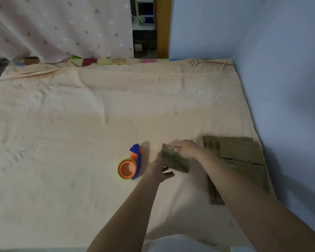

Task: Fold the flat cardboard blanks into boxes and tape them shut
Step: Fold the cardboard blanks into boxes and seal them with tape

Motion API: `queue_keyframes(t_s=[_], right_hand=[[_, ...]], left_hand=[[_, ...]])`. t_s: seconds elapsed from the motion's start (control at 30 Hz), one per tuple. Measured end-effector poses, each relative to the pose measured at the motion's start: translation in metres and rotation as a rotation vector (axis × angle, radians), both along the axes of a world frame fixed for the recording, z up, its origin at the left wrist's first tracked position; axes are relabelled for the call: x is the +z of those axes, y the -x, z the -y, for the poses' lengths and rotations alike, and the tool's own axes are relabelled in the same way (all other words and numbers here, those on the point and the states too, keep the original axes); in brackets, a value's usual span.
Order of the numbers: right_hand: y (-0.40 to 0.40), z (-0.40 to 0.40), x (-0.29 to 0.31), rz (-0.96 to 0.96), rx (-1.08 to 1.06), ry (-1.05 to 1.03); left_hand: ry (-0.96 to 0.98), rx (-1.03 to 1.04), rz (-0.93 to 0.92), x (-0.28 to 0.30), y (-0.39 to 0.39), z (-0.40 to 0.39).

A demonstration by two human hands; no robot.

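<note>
Two bare forearms reach forward from the bottom edge over a bed covered with a peach sheet [80, 124]. Between the hands sits a small cardboard blank [175, 160], partly folded, its corrugated edge showing, resting on the sheet near the middle right. The left hand [159, 170] lies against the blank's near left side, thumb and fingers spread loosely along the card; the picture is soft there, and how firmly it holds cannot be told. The right hand [187, 149] comes over the blank's far right corner, with fingers curled down onto the top edge and gripping it.

Just left of the left hand, apart from it, a tape dispenser [131, 163] lies on the sheet: an orange core with a yellowish roll and a blue handle pointing away from the person. To the right, under the right forearm, a stack of flat cardboard blanks [240, 157] lies beside the pale blue wall [280, 70].

Farther off, the sheet ends in a folded hem, with a strip of patchwork fabric [116, 61] showing beyond it. Behind that hangs a pink spotted curtain [62, 28], and next to it a wooden door frame [163, 26].
</note>
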State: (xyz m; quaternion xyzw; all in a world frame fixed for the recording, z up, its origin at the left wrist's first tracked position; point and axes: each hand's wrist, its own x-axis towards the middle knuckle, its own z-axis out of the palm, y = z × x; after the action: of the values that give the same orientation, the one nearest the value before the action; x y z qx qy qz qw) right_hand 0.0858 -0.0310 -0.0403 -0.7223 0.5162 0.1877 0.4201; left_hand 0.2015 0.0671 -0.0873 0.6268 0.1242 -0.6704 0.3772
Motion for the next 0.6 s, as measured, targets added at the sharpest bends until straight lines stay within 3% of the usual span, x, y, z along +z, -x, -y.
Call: queue_keyframes(t_s=[0.07, 0.2, 0.3, 0.4, 0.6], right_hand=[[0.007, -0.002, -0.002, 0.066, -0.193, -0.1], [0.023, -0.019, -0.016, 0.358, -0.832, -0.414], [0.03, -0.032, -0.023, 0.435, -1.097, -0.507], [0.034, -0.041, -0.033, 0.429, -1.067, -0.44], [0.016, -0.049, -0.039, 0.315, -0.772, -0.073]], left_hand=[[0.036, 0.001, 0.057, 0.003, -0.006, 0.006], [0.035, -0.057, 0.071, 0.017, -0.016, 0.021], [0.044, -0.182, 0.138, 0.019, -0.021, 0.031], [0.037, -0.28, 0.169, 0.019, -0.025, 0.036], [0.074, -0.33, 0.189, 0.008, -0.03, 0.03]])
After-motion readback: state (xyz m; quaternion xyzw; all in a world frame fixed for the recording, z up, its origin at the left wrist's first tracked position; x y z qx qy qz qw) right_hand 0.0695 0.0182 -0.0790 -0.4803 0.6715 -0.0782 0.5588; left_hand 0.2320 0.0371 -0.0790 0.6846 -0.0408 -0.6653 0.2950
